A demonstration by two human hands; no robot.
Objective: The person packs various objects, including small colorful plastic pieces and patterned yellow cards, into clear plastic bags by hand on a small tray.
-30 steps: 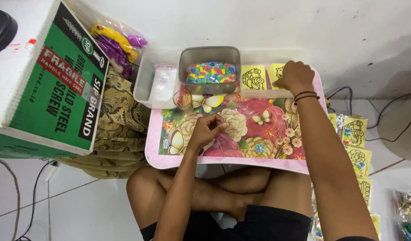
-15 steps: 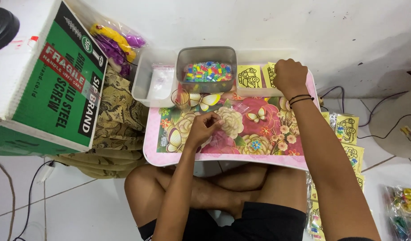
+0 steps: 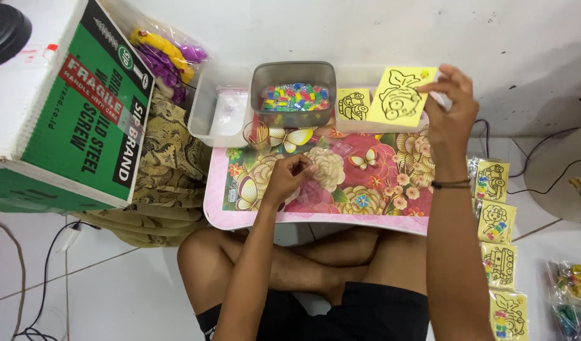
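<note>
The right hand (image 3: 451,110) is raised above the far right corner of the small floral lap table (image 3: 391,218), its fingers pinching one edge of a yellow picture card (image 3: 401,96) with a black outline drawing; the card is held tilted in the air over a clear tray (image 3: 366,123) at the far edge of the table, where a second yellow card (image 3: 353,105) stands. The left hand (image 3: 289,177) rests near the middle of the table with its fingertips drawn together; whatever it pinches, if anything, is too small to make out, so I cannot tell whether it grasps something. A small clear packet (image 3: 342,149) lying on the table just right of that hand is hard to read against the flower pattern. At the far middle a grey tub (image 3: 293,93) holds many small bright pieces of several colours, too fine to tell apart. To its left a clear box (image 3: 209,117) holds a whitish packet whose contents are unclear. Far left, a large cardboard carton (image 3: 69,113) with a green and red printed side stands on patterned cloth (image 3: 167,177); the frame cuts off its left part. Behind it a clear bag (image 3: 164,53) shows yellow and purple things. Down the right side a strip of packaged yellow cards (image 3: 497,252) runs toward the near edge, partly hidden by the right forearm.
</note>
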